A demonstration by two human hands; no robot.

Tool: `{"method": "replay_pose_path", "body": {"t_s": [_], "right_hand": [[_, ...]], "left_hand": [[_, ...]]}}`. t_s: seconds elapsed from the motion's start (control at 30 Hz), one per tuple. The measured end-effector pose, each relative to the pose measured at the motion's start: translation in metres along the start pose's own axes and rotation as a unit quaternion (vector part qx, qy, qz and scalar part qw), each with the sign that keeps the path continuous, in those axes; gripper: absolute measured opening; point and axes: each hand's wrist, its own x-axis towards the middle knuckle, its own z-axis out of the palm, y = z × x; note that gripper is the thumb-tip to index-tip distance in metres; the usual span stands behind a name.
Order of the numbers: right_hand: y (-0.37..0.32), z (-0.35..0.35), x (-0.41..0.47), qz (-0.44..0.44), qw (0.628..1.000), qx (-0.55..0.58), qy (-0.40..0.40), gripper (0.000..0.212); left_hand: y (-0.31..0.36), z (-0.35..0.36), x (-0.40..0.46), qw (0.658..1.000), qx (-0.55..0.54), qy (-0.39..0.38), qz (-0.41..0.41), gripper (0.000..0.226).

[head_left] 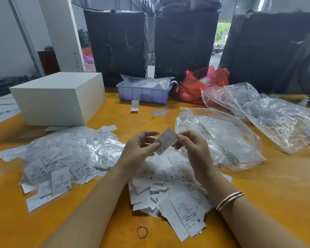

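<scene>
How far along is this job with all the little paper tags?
Roughly midway, at a guess. Done, it seems: a heap of tags in clear wrappers lies to the left. In hand: the left hand and right hand hold one tag between them above the table. Left: a loose pile of unwrapped tags, marked S, M and XL, lies beneath the hands.

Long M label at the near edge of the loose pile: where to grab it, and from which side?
Pinch the near short end of the M label, coming in low from the person's side. It lies flat on top of the loose pile, and that end juts past the pile's edge over the table, so a grip there probably catches few neighbours.
</scene>
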Motion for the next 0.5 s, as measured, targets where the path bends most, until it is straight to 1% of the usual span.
{"method": "replay_pose_path", "body": {"t_s": [0.07,0.17,0.33,0.4,0.5], "right_hand": [[0.0001,-0.0008,0.0005,0.034,0.999,0.010,-0.010,0.015],[0.0008,0.0035,-0.0001,0.068,0.996,-0.017,-0.050,0.017],[0.0017,0.0040,-0.0026,0.080,0.984,-0.100,-0.124,0.015],[0.0025,0.0033,-0.0030,0.069,0.984,-0.109,-0.120,0.012],[0.0013,0.0004,-0.0013,0.021,0.993,-0.091,-0.067,0.007]], "left_hand": [[0.0003,0.0014,-0.0008,1.000,-0.009,-0.020,-0.011,0.029],[-0.0005,0.0040,-0.0025,0.999,-0.026,-0.028,-0.016,0.032],[-0.0002,0.0041,-0.0044,0.999,-0.009,-0.032,0.002,0.033],[-0.0008,0.0039,-0.0038,1.000,-0.011,-0.021,0.000,0.032],[-0.0020,0.0034,-0.0014,1.000,-0.018,0.004,-0.005,0.031]]}}
